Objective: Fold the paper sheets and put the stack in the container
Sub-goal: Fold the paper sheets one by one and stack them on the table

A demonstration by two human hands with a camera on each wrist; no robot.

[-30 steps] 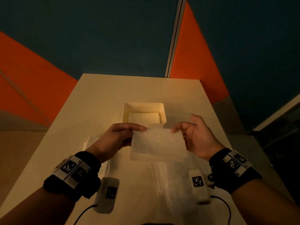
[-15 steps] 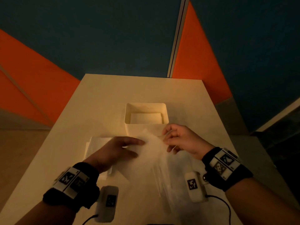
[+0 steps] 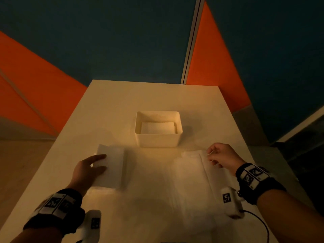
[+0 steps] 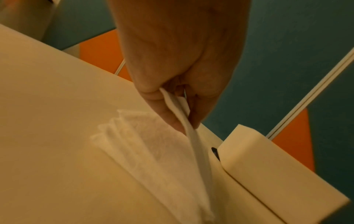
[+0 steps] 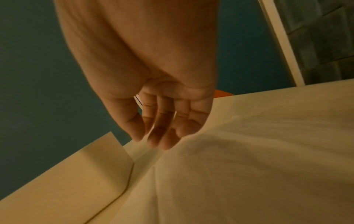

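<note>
A white container (image 3: 157,142) stands mid-table with folded paper (image 3: 157,128) lying in it. My left hand (image 3: 89,170) pinches a folded sheet (image 4: 191,136) between thumb and fingers, low over the stack of folded sheets (image 3: 114,165) left of the container. The stack (image 4: 143,144) lies on the table under that sheet. My right hand (image 3: 220,158) is at the far edge of the flat unfolded sheets (image 3: 191,174) on the right. Its fingertips (image 5: 162,141) pinch the top sheet's edge (image 5: 210,159), which humps up towards them.
The cream table (image 3: 157,99) ends shortly behind the container, with orange and teal wall panels beyond. The container's wall (image 4: 268,166) is close to the right of my left hand. Its corner (image 5: 86,174) is just left of my right hand.
Both hands held the folded sheet in front of the container. My left hand has since carried it left to the stack, and my right hand has moved right to the flat sheets.
</note>
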